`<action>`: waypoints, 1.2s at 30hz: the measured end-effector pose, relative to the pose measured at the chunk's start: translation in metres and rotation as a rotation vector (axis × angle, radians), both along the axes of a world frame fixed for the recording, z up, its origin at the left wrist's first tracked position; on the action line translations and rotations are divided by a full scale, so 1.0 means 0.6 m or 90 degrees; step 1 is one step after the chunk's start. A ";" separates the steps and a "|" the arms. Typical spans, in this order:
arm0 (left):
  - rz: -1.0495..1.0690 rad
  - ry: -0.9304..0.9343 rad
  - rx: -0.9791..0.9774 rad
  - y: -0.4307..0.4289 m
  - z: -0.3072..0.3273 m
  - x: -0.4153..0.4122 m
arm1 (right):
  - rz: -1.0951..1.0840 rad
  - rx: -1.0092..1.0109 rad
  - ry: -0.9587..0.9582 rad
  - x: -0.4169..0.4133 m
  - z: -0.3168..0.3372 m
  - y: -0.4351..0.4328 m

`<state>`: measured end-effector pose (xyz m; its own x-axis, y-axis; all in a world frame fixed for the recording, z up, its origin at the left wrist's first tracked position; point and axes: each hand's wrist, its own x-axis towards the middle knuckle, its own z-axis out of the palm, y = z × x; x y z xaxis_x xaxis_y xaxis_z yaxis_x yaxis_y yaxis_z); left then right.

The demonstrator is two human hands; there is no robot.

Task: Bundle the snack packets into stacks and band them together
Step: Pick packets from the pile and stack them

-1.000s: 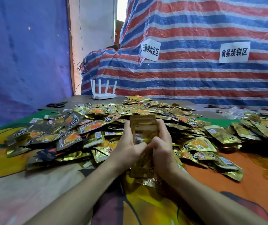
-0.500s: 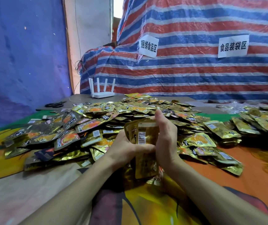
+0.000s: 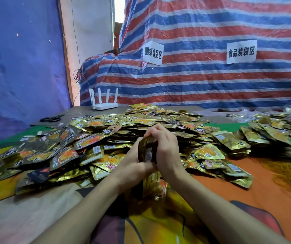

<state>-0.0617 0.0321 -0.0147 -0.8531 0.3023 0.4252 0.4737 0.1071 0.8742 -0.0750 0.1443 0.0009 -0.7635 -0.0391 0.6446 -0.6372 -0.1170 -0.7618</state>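
Snack packets everywhere: a big loose heap of gold foil packets is spread over the colourful cloth just past the hands, and a second, smaller pile sits off to the right. Both hands are closed around one upright stack of packets held just above the cloth in front of the heap. Left hand grips it from the left side low down, right hand wraps the right side with fingers curled over the top edge. Can't tell if any band is on it. Further back there's a white router with four antennas, black scissors at the left, and a striped tarp with two paper signs.
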 end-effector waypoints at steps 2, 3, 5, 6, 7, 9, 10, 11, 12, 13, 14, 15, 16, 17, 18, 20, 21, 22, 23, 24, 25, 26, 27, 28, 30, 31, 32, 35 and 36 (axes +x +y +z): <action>0.028 0.014 0.001 0.003 0.004 0.003 | -0.044 0.060 0.002 0.001 0.005 0.006; 0.040 0.024 -0.002 0.003 0.005 0.003 | -0.070 0.089 0.004 0.002 0.007 0.012; 0.069 0.056 -0.031 0.003 0.009 0.005 | -0.103 0.125 -0.001 0.008 0.008 0.028; 0.085 0.072 -0.049 0.004 0.013 0.006 | -0.111 0.137 -0.011 0.013 0.008 0.040; 0.095 0.079 -0.055 0.008 0.018 0.007 | -0.117 0.151 -0.026 0.017 0.009 0.053; 0.096 0.069 -0.044 0.024 0.034 0.014 | -0.136 0.193 -0.072 0.025 0.011 0.083; 0.091 0.064 -0.038 0.034 0.044 0.019 | -0.156 0.223 -0.098 0.027 0.014 0.100; 0.082 0.060 -0.032 0.045 0.053 0.023 | -0.184 0.257 -0.120 0.030 0.017 0.120; 0.073 0.056 -0.026 0.054 0.061 0.026 | -0.223 0.302 -0.133 0.032 0.020 0.143; 0.065 0.047 -0.018 0.063 0.066 0.029 | -0.275 0.365 -0.137 0.034 0.023 0.169; 0.056 0.035 -0.005 0.070 0.069 0.032 | -0.329 0.440 -0.140 0.037 0.028 0.199; 0.044 0.019 0.014 0.076 0.071 0.035 | -0.379 0.524 -0.153 0.039 0.032 0.233; 0.032 0.001 0.038 0.082 0.072 0.038 | -0.425 0.612 -0.183 0.044 0.038 0.266; 0.024 -0.019 0.065 0.087 0.073 0.042 | -0.469 0.699 -0.225 0.050 0.047 0.300; 0.016 -0.042 0.096 0.090 0.072 0.045 | -0.512 0.776 -0.266 0.059 0.055 0.332; -0.009 -0.089 0.149 0.093 0.069 0.050 | -0.570 0.885 -0.327 0.076 0.068 0.390; -0.024 -0.108 0.172 0.094 0.067 0.051 | -0.576 0.920 -0.347 0.084 0.072 0.414; -0.039 -0.128 0.197 0.095 0.064 0.052 | -0.567 0.944 -0.365 0.090 0.073 0.433; -0.055 -0.150 0.223 0.096 0.062 0.053 | -0.546 0.958 -0.385 0.095 0.072 0.445; -0.070 -0.171 0.250 0.097 0.059 0.053 | -0.517 0.967 -0.404 0.100 0.068 0.454; -0.080 -0.188 0.271 0.097 0.057 0.053 | -0.488 0.974 -0.422 0.103 0.063 0.458; -0.079 -0.198 0.283 0.097 0.055 0.053 | -0.466 0.978 -0.434 0.107 0.058 0.459; -0.072 -0.201 0.286 0.097 0.054 0.053 | -0.458 0.983 -0.441 0.109 0.052 0.458; -0.064 -0.204 0.289 0.096 0.053 0.053 | -0.463 0.988 -0.439 0.110 0.048 0.457; -0.059 -0.217 0.306 0.093 0.051 0.052 | -0.482 0.992 -0.425 0.111 0.042 0.453; -0.057 -0.224 0.316 0.092 0.051 0.052 | -0.492 0.997 -0.416 0.110 0.040 0.450; -0.057 -0.231 0.328 0.090 0.050 0.052 | -0.503 1.008 -0.407 0.110 0.038 0.446; -0.087 -0.267 0.381 0.081 0.050 0.055 | -0.522 1.048 -0.397 0.110 0.037 0.434; -0.098 -0.274 0.393 0.076 0.050 0.053 | -0.533 1.045 -0.395 0.110 0.038 0.432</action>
<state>-0.0297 0.0778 0.0152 -0.9490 0.2474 0.1956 0.0479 -0.4999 0.8647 -0.0089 0.4035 0.0239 -0.9769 0.2096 0.0421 0.2128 0.9722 0.0975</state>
